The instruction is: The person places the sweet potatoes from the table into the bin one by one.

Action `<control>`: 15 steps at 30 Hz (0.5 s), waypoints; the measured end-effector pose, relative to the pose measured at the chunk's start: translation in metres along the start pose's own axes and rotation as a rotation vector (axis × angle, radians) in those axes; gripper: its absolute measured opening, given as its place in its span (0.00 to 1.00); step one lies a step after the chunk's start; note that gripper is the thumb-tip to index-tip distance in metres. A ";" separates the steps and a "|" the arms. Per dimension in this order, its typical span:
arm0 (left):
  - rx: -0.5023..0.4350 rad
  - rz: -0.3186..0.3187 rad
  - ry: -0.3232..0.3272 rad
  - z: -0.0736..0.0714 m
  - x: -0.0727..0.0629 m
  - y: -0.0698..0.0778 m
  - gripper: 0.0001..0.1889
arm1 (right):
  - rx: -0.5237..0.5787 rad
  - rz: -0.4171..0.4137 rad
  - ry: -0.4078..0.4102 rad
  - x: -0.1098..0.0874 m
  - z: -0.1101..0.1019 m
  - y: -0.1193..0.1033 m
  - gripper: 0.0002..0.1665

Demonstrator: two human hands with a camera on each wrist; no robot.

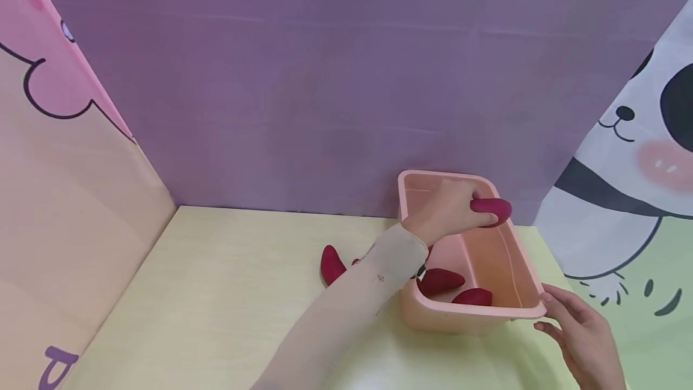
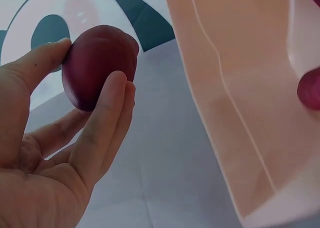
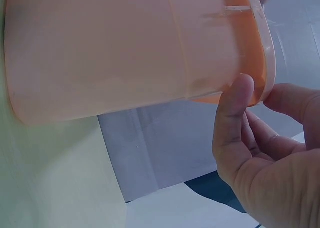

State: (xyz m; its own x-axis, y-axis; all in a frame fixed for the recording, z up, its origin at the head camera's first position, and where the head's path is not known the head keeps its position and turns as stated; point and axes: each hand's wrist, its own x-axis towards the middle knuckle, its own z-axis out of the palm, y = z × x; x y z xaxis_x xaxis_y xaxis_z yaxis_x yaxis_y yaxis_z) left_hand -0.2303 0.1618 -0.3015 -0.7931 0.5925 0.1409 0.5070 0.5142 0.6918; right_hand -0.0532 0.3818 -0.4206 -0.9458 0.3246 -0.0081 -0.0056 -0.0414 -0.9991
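My left hand (image 1: 452,206) grips a smooth dark red sweet potato (image 1: 491,210) between thumb and fingers; the left wrist view shows it rounded, end-on. It is held high over the pink plastic bin (image 1: 455,319), overlapping the bin's far right rim in the head view. Inside the bin lie several more, among them a tapered sweet potato (image 1: 441,281) and one by the front wall (image 1: 473,297). My right hand (image 1: 587,336) pinches the bin's near right corner, its thumb and finger on the rim in the right wrist view.
On the pale table (image 1: 216,294), left of the bin, another dark red sweet potato (image 1: 330,265) lies partly behind my left forearm (image 1: 346,312), with a bit of one more showing beside it. A purple backdrop (image 1: 303,107) rises behind, and a panda-print sheet (image 1: 622,197) stands on the right.
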 end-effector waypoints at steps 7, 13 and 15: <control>0.003 -0.066 0.015 0.019 0.015 0.009 0.10 | -0.053 0.065 0.057 0.001 0.000 -0.002 0.12; 0.097 -0.147 -0.038 0.034 0.020 0.004 0.14 | -0.029 0.054 0.051 0.003 0.000 0.000 0.10; 0.102 -0.154 -0.051 0.039 0.020 0.000 0.17 | -0.037 0.062 0.058 0.003 0.000 0.000 0.11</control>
State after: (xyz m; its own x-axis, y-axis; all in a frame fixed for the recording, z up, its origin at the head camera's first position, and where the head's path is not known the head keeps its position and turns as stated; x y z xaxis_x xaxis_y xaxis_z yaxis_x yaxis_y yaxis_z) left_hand -0.2335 0.1978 -0.3265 -0.8471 0.5315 0.0014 0.4150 0.6598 0.6264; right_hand -0.0564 0.3830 -0.4207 -0.9237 0.3765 -0.0712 0.0652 -0.0286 -0.9975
